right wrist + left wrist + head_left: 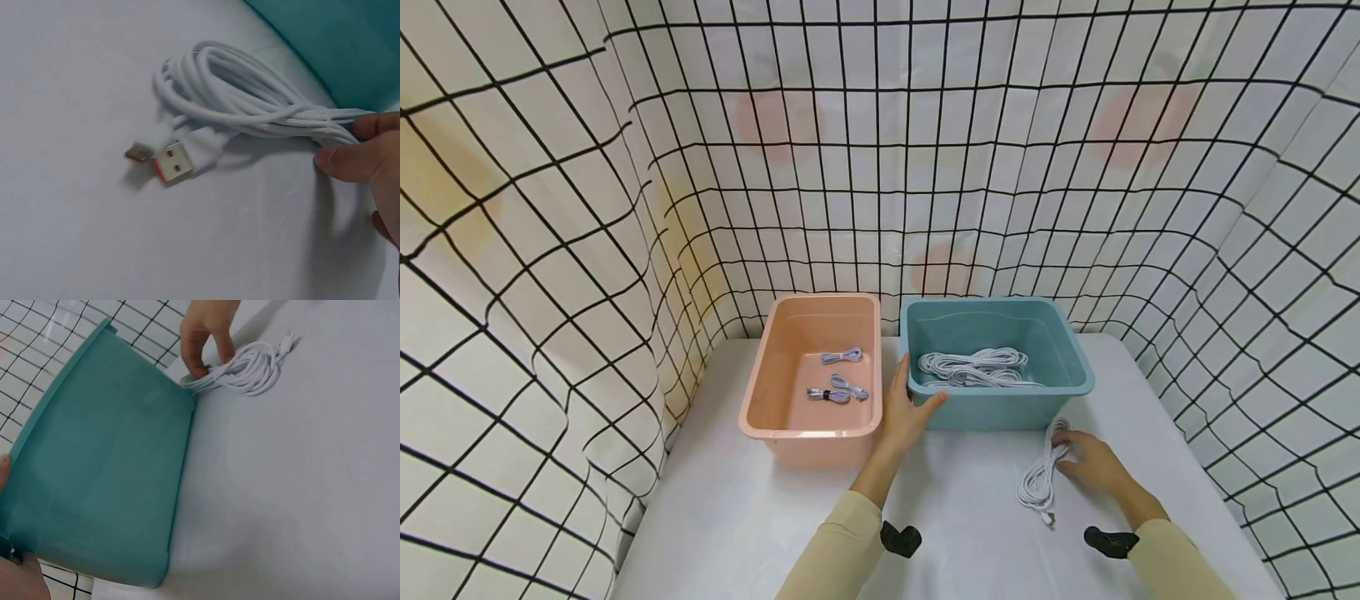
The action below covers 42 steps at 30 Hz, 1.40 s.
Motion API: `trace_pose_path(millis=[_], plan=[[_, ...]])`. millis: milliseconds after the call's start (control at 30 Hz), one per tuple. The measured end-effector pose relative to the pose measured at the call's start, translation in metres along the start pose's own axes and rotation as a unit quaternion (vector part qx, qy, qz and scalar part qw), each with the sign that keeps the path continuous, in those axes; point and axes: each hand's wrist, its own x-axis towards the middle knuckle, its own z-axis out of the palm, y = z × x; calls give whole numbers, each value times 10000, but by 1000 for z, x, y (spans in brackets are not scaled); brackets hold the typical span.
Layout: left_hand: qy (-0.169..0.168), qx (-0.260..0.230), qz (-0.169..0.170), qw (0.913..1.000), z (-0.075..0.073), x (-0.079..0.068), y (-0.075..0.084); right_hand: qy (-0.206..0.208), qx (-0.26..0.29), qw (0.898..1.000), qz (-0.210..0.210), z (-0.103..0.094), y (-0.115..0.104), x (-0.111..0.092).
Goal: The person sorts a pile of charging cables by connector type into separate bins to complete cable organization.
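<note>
My right hand (1093, 462) pinches one end of a coiled white USB cable (1039, 483) between thumb and fingers, near the front right of the teal bin (1000, 410). The coil lies on the white table; in the right wrist view its USB plug (174, 164) and a smaller, blurred connector (139, 152) point away from the hand. My left hand (904, 417) rests against the teal bin's front left corner, thumb on the front by the rim and fingers straight along the left side. Several coiled white cables (973, 367) lie inside this bin.
Left of the teal bin stands a peach bin (823, 450) holding three small bundled cables (848, 386), one with a black tie. Black netting (962, 183) over pale cloth encloses the white table (977, 517) at the back and sides.
</note>
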Motion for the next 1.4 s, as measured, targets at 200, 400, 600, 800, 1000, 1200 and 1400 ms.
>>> trace_pose_path(millis=[200, 400, 600, 800, 1000, 1200, 1400], plan=[[22, -35, -25, 10000, 0, 1, 1, 115, -379, 9985, -376, 5, 7, 7], [-3, 44, -109, 9999, 0, 0, 2, -7, -485, 9977, -477, 2, 10, 4], [4, 16, -95, 10000, 1, -1, 3, 6, -27, 9994, -344, 1, 10, -6], [21, -15, -62, 10000, 3, 0, 2, 276, 64, 9994, -219, 2, 5, -14], [90, 57, -139, 9998, 3, -1, 4, 513, 204, 9981, -274, -6, -4, -18], [127, 66, -154, 9998, 3, -1, 4, 629, 256, 9971, -352, -22, -16, -19], [83, 72, -139, 9998, 4, -1, 4, 533, 253, 9980, -205, -39, -30, -22]])
